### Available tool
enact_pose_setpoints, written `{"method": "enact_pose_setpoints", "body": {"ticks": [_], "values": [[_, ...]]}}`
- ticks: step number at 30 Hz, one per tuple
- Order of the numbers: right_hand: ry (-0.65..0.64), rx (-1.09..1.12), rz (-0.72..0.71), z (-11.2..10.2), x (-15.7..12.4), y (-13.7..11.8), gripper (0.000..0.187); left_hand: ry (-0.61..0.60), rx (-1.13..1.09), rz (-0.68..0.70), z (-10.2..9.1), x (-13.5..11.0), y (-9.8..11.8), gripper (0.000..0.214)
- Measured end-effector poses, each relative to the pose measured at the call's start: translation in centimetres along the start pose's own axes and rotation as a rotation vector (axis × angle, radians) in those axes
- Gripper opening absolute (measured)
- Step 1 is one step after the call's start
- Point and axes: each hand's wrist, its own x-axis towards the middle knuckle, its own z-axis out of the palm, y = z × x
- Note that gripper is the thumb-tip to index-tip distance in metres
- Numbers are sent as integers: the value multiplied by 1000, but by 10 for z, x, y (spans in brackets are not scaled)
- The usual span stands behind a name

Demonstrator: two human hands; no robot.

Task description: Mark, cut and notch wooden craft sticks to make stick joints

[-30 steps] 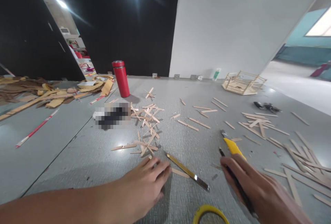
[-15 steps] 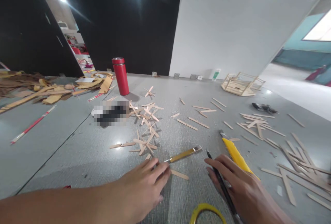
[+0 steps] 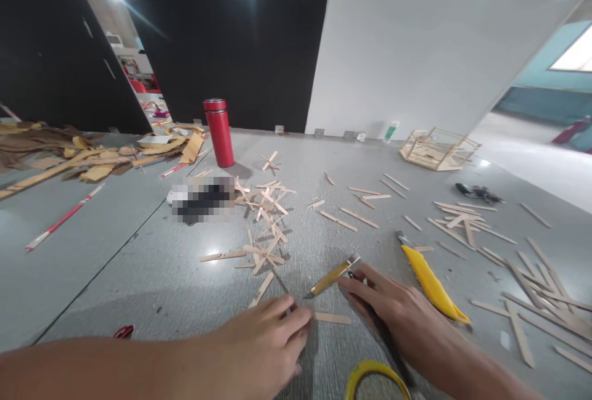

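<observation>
My left hand rests low on the table with its fingers bent together over one end of a flat wooden craft stick; the rest of the stick sticks out to the right. My right hand keeps a black pen under its palm and fingers, the pen partly hidden. Its fingertips are at the near side of a small yellow craft knife, whose blade points down and left toward my left hand. Whether they grip the knife I cannot tell. More sticks, some notched, lie crossed in a pile beyond my left hand.
A larger yellow utility knife lies right of my right hand. A yellow tape roll sits in front. Loose sticks spread at right. Farther back stand a red flask and a wooden stick frame. Cardboard scraps lie left.
My right hand has moved left to the small yellow knife, which has turned and shifted slightly. The pen has tilted down beneath the hand. My left hand stays on the stick.
</observation>
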Motion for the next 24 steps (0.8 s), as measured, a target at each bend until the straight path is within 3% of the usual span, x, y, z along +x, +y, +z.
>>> {"method": "enact_pose_setpoints", "body": {"ticks": [3,8,14,16,18,21,24], "values": [[-6,-100,-55,6,23,3,29,12,-14,-1,3,-1,-1,36],[30,-83,6,20,47,5,31,14,-22,2,2,0,-2,35],[54,67,100,3,46,-9,36,17,5,28,-8,1,-5,25],[9,218,204,0,43,-14,45,11,12,61,-13,2,-6,21],[-82,510,356,2,39,-18,48,-5,10,81,-18,3,-7,21],[-223,942,527,11,36,-23,32,-40,2,92,-22,6,-8,26],[-288,1036,578,21,34,-25,29,-30,-15,70,-21,7,-8,24]]}}
